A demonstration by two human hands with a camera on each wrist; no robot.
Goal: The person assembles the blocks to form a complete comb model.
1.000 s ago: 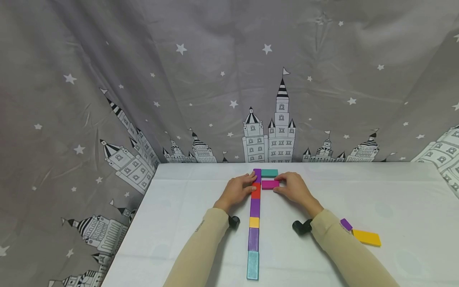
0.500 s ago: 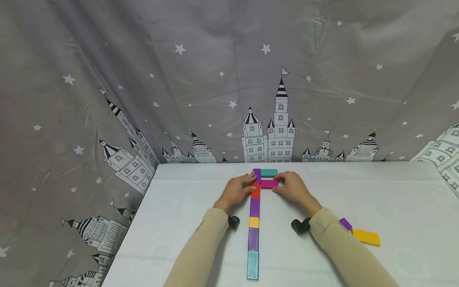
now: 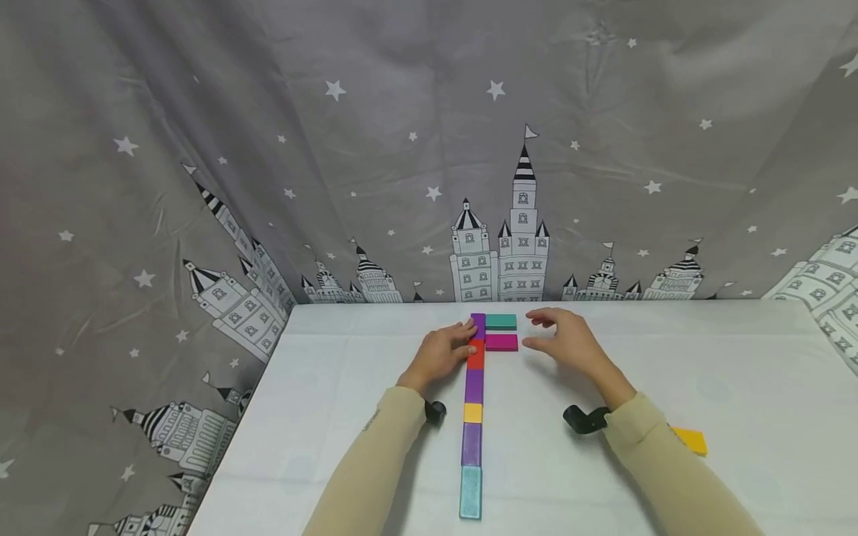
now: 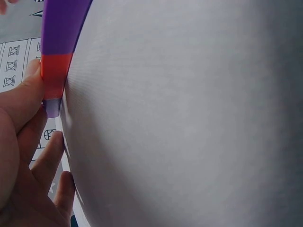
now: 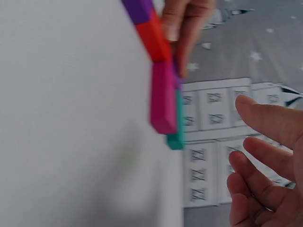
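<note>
A column of flat blocks lies end to end on the white table. At its far end are a purple block [image 3: 479, 325] and a red block [image 3: 476, 356]. My left hand [image 3: 437, 356] rests against these two from the left, thumb at the red one, as the left wrist view also shows. To the right of the column, a teal block [image 3: 500, 322] and a magenta block [image 3: 501, 342] extend sideways with a narrow gap between them. My right hand [image 3: 566, 342] is just right of the magenta block, apart from it, fingers spread and holding nothing.
Nearer along the column come a purple block [image 3: 474, 385], a small yellow block [image 3: 473, 413], another purple block [image 3: 472, 444] and a light teal block [image 3: 471, 492]. A yellow block [image 3: 692, 441] shows partly behind the right sleeve. A grey castle-print curtain [image 3: 402, 112] hangs behind the table.
My right hand has let go of the magenta block, now against the column, and moved away to the right. The left hand stays put. The right sleeve now covers the small purple block.
</note>
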